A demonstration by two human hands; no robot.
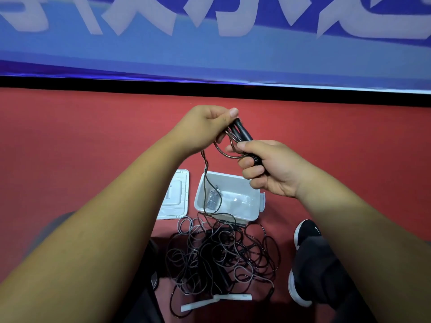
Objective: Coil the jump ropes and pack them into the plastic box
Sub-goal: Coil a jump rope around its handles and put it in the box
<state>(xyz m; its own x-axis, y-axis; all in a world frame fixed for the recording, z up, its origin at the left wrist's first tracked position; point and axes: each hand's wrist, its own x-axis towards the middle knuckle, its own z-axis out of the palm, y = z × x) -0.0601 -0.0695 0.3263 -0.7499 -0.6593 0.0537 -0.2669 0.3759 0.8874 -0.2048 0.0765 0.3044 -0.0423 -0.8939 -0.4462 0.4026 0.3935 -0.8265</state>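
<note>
Both hands are raised above the red floor. My right hand [268, 167] grips the black handles [243, 132] of a jump rope. My left hand [205, 127] pinches loops of its thin dark cord [227, 152] against the top of the handles. The cord hangs down from there into a tangled heap of black and grey ropes [221, 252] on the floor. A white plastic box [247, 185] stands open below my hands, with one coiled grey rope [213, 200] inside. White handles [217, 300] lie at the near edge of the heap.
The box's white lid [175, 197] lies flat on the floor left of the box. My right foot in a black shoe [303, 259] is right of the heap. A blue banner with white characters [210, 31] stands along the far edge of the floor.
</note>
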